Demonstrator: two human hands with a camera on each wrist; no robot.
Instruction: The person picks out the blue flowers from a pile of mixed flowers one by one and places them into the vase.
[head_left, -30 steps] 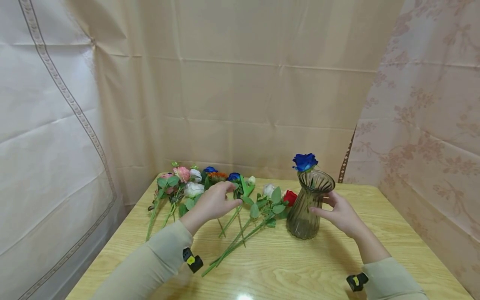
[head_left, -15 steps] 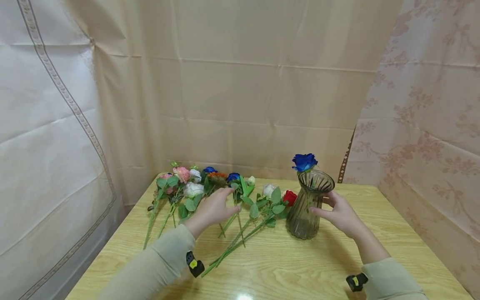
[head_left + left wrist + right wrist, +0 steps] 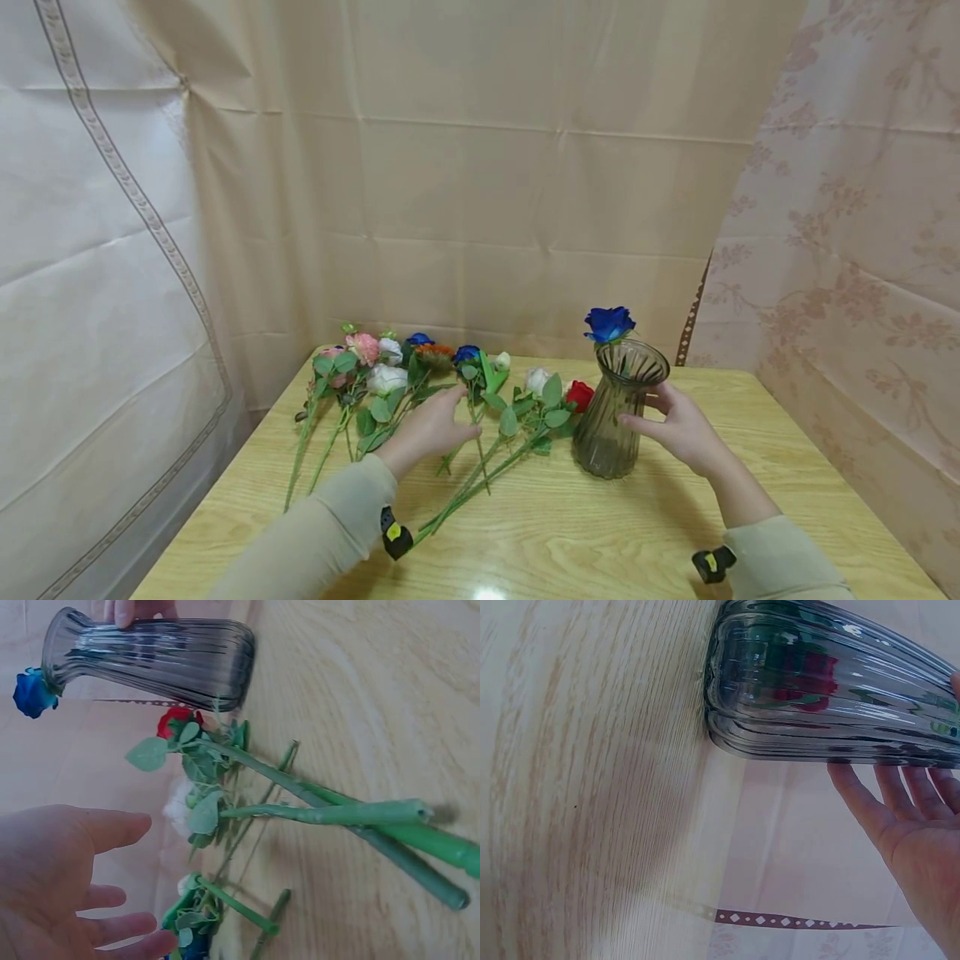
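A ribbed, smoky glass vase (image 3: pixel 609 429) stands upright on the table, with one blue rose (image 3: pixel 609 324) in it, its bloom leaning over the rim. My right hand (image 3: pixel 686 429) holds the vase from the right, thumb in front and fingers behind. In the right wrist view the fingertips (image 3: pixel 841 771) touch the glass. My left hand (image 3: pixel 429 427) hovers among the lying flowers, fingers apart and nothing between them. Nearest to it lie a blue rose (image 3: pixel 467 354), a white rose (image 3: pixel 387 380) and a green-leaved white bud (image 3: pixel 502 361).
Between my hands lie a red rose (image 3: pixel 580 396) and another white rose (image 3: pixel 537 381), their stems crossing toward the front. Pink flowers (image 3: pixel 363 348) and an orange one (image 3: pixel 435 351) lie at the back left of the wooden table (image 3: pixel 570 542). Curtains (image 3: pixel 480 183) enclose the table.
My left hand has drawn back a little toward the front of the table, away from the blue rose's bloom. The right hand and the vase have stayed in place.
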